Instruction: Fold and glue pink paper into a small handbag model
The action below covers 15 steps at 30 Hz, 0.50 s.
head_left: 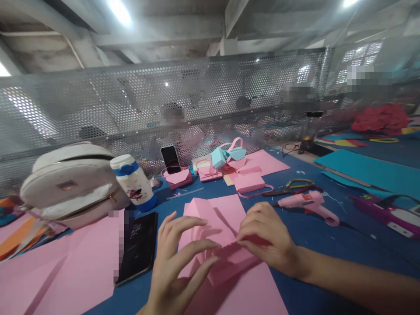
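Observation:
A pink paper sheet [213, 218], partly folded with raised creases, lies on the blue table [328, 245] in front of me. My left hand [179, 258] rests on its left part, fingers stretched out and spread, fingertips pressing a fold. My right hand [265, 238] comes in from the right, fingers curled and pinching the folded edge near the sheet's middle.
A black phone [138, 247] and a large pink sheet [62, 275] lie to the left. Behind are a grey bag [70, 183], a white bottle [134, 181], a propped phone [170, 159], pink and blue paper boxes [229, 168], scissors [295, 187], a pink glue gun [310, 205]. A perforated metal screen [197, 100] borders the table.

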Each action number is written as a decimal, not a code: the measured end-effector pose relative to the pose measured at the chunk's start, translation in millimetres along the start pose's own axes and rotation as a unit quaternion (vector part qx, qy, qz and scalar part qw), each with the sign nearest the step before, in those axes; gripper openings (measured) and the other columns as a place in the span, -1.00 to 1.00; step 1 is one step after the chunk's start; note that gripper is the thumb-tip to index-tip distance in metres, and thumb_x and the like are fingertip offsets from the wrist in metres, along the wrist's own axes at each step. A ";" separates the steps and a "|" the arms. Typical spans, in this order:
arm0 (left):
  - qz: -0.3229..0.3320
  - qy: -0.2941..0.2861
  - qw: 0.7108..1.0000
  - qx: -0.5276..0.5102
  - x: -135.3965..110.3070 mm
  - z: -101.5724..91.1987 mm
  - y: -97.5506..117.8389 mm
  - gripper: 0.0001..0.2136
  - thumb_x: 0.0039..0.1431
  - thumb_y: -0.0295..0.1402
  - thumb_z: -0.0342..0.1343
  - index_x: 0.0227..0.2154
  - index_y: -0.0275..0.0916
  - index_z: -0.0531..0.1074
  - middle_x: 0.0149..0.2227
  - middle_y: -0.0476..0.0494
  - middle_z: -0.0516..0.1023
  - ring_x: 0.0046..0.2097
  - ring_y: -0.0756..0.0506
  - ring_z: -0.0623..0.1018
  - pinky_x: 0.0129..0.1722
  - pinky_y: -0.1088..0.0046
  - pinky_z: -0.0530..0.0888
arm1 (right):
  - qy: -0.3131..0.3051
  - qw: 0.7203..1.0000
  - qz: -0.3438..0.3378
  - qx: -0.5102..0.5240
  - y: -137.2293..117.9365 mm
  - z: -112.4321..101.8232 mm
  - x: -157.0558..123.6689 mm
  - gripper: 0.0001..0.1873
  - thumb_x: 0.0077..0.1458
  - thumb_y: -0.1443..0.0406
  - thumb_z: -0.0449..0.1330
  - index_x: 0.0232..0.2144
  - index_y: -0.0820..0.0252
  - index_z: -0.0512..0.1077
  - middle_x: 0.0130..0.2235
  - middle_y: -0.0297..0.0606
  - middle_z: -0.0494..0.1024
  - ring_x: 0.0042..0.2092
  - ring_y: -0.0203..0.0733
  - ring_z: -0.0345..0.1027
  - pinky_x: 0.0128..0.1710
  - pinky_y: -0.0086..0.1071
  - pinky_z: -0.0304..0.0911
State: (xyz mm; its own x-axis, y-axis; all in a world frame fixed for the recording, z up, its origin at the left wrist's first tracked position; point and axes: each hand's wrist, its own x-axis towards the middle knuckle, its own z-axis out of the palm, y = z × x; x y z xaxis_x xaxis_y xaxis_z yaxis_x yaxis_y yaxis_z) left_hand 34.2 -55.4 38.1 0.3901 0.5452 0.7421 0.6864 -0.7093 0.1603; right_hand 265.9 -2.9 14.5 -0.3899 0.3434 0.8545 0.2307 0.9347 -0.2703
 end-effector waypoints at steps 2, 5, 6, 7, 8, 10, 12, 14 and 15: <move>0.001 -0.005 1.000 0.005 -0.1 0.7 -1.4 -0.81 0.20 -0.52 0.18 -0.22 -0.06 0.49 0.01 -0.12 0.38 0.07 -0.16 0.37 0.25 0.03 0.07 | 0.002 1.000 -0.002 -0.001 -0.1 -0.1 0.2 -0.91 0.28 0.33 0.15 -0.30 0.17 0.45 -0.37 -0.32 0.57 -0.29 -0.18 0.28 -0.20 -0.23 0.07; -0.002 0.001 1.000 0.009 -0.1 0.9 -2.1 -0.82 0.19 -0.53 0.18 -0.26 -0.06 0.51 0.00 -0.11 0.38 0.06 -0.16 0.38 0.24 0.02 0.08 | 0.003 1.000 -0.004 -0.001 -0.2 -0.1 0.8 -0.91 0.27 0.34 0.17 -0.31 0.18 0.45 -0.37 -0.32 0.57 -0.29 -0.18 0.28 -0.20 -0.23 0.07; -0.005 0.004 1.000 0.007 0.0 0.7 -1.9 -0.82 0.20 -0.53 0.18 -0.27 -0.06 0.51 0.00 -0.11 0.39 0.06 -0.16 0.38 0.24 0.01 0.09 | 0.003 1.000 -0.005 -0.002 -0.3 0.0 1.0 -0.91 0.27 0.34 0.17 -0.31 0.18 0.45 -0.37 -0.32 0.57 -0.29 -0.18 0.28 -0.20 -0.24 0.07; -0.008 0.008 1.000 0.006 0.1 0.5 -1.6 -0.82 0.20 -0.52 0.17 -0.27 -0.05 0.52 0.00 -0.11 0.39 0.05 -0.17 0.38 0.24 0.00 0.09 | 0.003 1.000 -0.005 -0.003 -0.4 -0.1 1.3 -0.91 0.27 0.34 0.17 -0.32 0.18 0.45 -0.37 -0.32 0.56 -0.29 -0.18 0.27 -0.19 -0.24 0.07; -0.010 0.011 1.000 0.005 0.2 0.1 -1.2 -0.82 0.20 -0.52 0.17 -0.28 -0.05 0.52 -0.01 -0.11 0.40 0.05 -0.17 0.39 0.23 -0.01 0.10 | 0.002 1.000 -0.005 -0.003 -0.6 -0.1 1.5 -0.91 0.27 0.34 0.17 -0.32 0.18 0.45 -0.38 -0.33 0.56 -0.29 -0.18 0.27 -0.19 -0.24 0.08; -0.012 0.014 1.000 0.005 0.6 -0.7 -0.6 -0.82 0.20 -0.52 0.17 -0.29 -0.05 0.53 -0.02 -0.10 0.42 0.03 -0.17 0.40 0.22 -0.02 0.12 | -0.003 1.000 -0.006 -0.004 -1.2 -0.4 1.7 -0.90 0.27 0.34 0.16 -0.32 0.18 0.45 -0.38 -0.33 0.56 -0.29 -0.19 0.27 -0.19 -0.24 0.08; -0.014 0.020 1.000 0.005 1.1 -1.7 -0.7 -0.82 0.19 -0.52 0.18 -0.30 -0.04 0.54 -0.06 -0.09 0.45 0.01 -0.17 0.42 0.22 -0.03 0.13 | -0.009 1.000 -0.006 -0.005 -2.3 -0.8 1.9 -0.89 0.28 0.33 0.15 -0.32 0.17 0.45 -0.38 -0.33 0.56 -0.29 -0.19 0.28 -0.19 -0.24 0.08; -0.010 0.024 1.000 0.008 1.9 -2.8 -1.5 -0.82 0.18 -0.52 0.19 -0.31 -0.04 0.54 -0.09 -0.08 0.48 -0.01 -0.16 0.44 0.21 -0.02 0.15 | -0.017 1.000 -0.004 -0.005 -3.4 -1.1 1.9 -0.88 0.29 0.33 0.14 -0.32 0.17 0.44 -0.38 -0.33 0.56 -0.29 -0.19 0.28 -0.20 -0.25 0.08; -0.005 0.026 1.000 0.008 2.4 -3.4 -2.0 -0.82 0.18 -0.52 0.19 -0.31 -0.03 0.54 -0.11 -0.07 0.49 -0.02 -0.16 0.45 0.22 -0.02 0.15 | -0.020 1.000 -0.003 -0.004 -3.7 -1.3 2.0 -0.88 0.29 0.33 0.14 -0.32 0.17 0.44 -0.39 -0.33 0.56 -0.29 -0.19 0.28 -0.20 -0.25 0.08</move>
State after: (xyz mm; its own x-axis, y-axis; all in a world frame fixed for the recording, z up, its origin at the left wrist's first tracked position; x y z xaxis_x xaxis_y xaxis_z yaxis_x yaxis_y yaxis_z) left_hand 31.7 -54.2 41.8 0.3514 0.5281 0.7730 0.7003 -0.6963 0.1574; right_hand 265.4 -5.9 17.8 -0.4269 0.3418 0.8372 0.2352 0.9359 -0.2622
